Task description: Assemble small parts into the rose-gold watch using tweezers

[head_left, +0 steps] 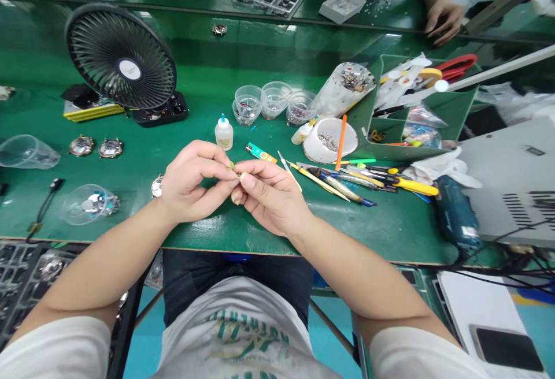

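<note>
My left hand (197,181) and my right hand (275,194) meet over the front of the green table, fingertips pinched together. Between them is something tiny, mostly hidden by the fingers; a yellow-green bit (232,166) shows at the left fingertips. Partly covered by my left wrist lies a round metallic watch part (156,186). Just beyond the hands stand a small glue bottle (224,133) with a blue tip and a teal lighter (261,152). Tweezers (284,162) and a yellow thin tool (318,181) lie right of my right hand.
A black fan (121,58) stands back left, with two watch cases (110,147) before it. Clear cups (247,104), a white bowl (318,148) and a green organizer (416,151) line the back. A green power tool (457,211) lies right. Across, another person's hand (444,18) rests.
</note>
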`<state>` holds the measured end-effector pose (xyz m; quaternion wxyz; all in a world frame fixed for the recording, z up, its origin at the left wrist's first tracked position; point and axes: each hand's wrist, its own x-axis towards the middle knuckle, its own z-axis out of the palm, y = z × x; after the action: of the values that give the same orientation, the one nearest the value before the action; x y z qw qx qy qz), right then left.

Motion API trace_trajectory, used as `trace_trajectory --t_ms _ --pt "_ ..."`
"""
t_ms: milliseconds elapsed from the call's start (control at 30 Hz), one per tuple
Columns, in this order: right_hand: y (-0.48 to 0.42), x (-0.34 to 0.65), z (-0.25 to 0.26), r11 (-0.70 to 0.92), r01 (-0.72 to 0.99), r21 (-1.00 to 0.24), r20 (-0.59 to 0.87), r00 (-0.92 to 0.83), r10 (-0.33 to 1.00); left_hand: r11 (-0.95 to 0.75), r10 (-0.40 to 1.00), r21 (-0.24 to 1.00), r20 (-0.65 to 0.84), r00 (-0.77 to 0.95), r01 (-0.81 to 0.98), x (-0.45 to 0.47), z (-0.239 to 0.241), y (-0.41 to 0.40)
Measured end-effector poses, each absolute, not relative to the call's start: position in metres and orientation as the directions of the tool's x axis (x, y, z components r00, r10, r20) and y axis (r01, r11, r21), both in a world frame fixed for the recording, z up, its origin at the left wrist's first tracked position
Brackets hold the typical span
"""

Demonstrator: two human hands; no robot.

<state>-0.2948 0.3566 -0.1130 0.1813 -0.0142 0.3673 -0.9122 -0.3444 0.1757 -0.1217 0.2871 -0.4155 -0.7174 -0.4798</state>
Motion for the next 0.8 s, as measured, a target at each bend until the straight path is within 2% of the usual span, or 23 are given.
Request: trace_trajectory --t_ms 300,467,533,633,667,700,800 --pt "0.356 -0.298 -0.114 -0.632 0.315 -0.708 -0.137 -0.939 -0.315 0.237 0.352 0.395 0.817 -0.458 0.888 -0.345 -0.123 0.176" --pt "0.362 -0.308 -0.108 -0.603 0.175 -0.778 -0.107 -0.983 -0.147 0.286 0.334 0.358 0.832 -0.442 0.889 -0.351 -0.119 0.175" --pt "0.366 -0.314 -0.107 -0.586 0.105 -0.803 -0.077 -0.994 -0.071 0.320 0.274 0.444 0.802 -0.531 0.837 -0.351 -0.112 0.161" --pt "0.369 -0.319 -0.108 -0.560 0.040 -0.827 -0.045 -0.999 -0.006 0.475 0.101 0.679 0.589 -0.801 0.559 -0.340 -0.099 0.125" --pt "0.369 -0.319 -0.109 -0.554 0.038 -0.832 -0.043 -0.999 -0.004 0.577 0.061 0.700 0.476 -0.877 0.420 -0.334 -0.096 0.113" --pt "0.369 -0.319 -0.109 -0.551 0.042 -0.833 -0.045 -0.999 -0.009 0.690 0.038 0.663 0.369 -0.929 0.292 -0.328 -0.094 0.102" --pt "0.366 -0.316 -0.111 -0.555 0.060 -0.830 -0.045 -0.998 -0.041 0.910 0.010 0.411 0.086 -0.996 0.044 -0.312 -0.095 0.083"
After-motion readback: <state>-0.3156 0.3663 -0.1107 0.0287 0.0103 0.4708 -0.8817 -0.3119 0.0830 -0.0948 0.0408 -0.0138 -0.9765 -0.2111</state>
